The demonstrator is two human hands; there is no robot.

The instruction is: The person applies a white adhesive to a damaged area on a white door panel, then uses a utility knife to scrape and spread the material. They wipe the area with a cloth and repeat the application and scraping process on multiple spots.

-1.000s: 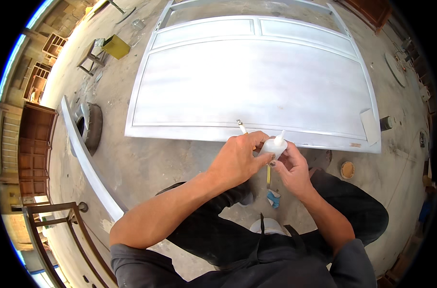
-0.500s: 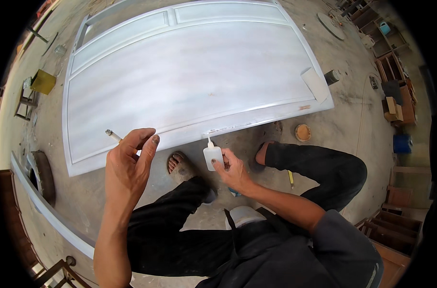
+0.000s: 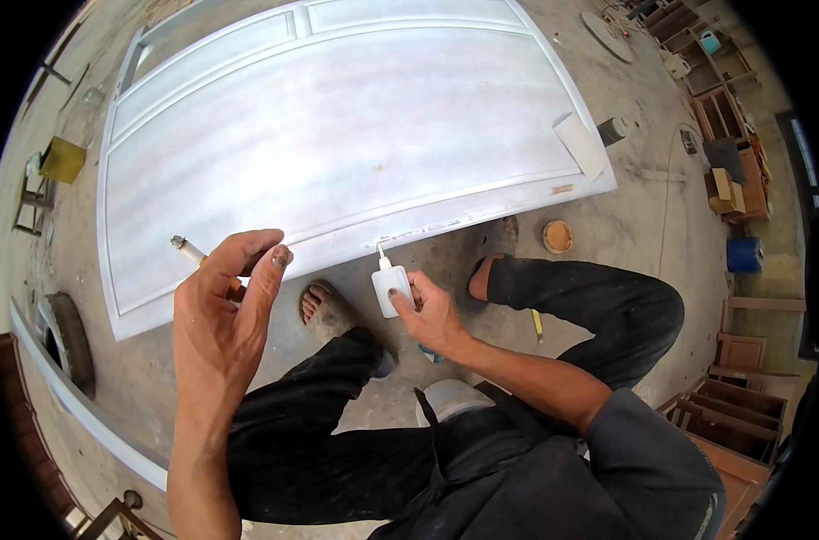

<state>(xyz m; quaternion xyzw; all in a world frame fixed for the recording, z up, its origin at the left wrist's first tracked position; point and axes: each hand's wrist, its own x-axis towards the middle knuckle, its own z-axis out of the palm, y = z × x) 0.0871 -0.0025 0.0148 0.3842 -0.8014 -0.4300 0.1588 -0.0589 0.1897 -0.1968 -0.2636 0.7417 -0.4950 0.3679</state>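
A white squeeze bottle (image 3: 392, 290) with a thin nozzle is gripped in my right hand (image 3: 432, 315). Its tip meets the near edge of a large pale-painted wooden panel (image 3: 337, 135), where a line of chipped or brownish marks runs to the right. My left hand (image 3: 225, 297) is raised over the panel's near left side. A burning cigarette (image 3: 191, 249) sits between its fingers, ash end pointing away to the left. The thumb and index fingertips of that hand come close together; I cannot make out anything between them.
A pale curled sheet (image 3: 579, 146) lies on the panel's right end, near a dark can (image 3: 612, 131). Right of my feet are a round tub of tan paste (image 3: 557, 237) and a yellow-handled tool (image 3: 537, 326). A tire (image 3: 66, 342) and a long pale rail (image 3: 85, 405) are at left.
The whole view has shifted slightly, with the panel lower-left features moving left. The bottle's tip stays at about the same place on the edge. More of the cigarette shows beyond my left fingers.
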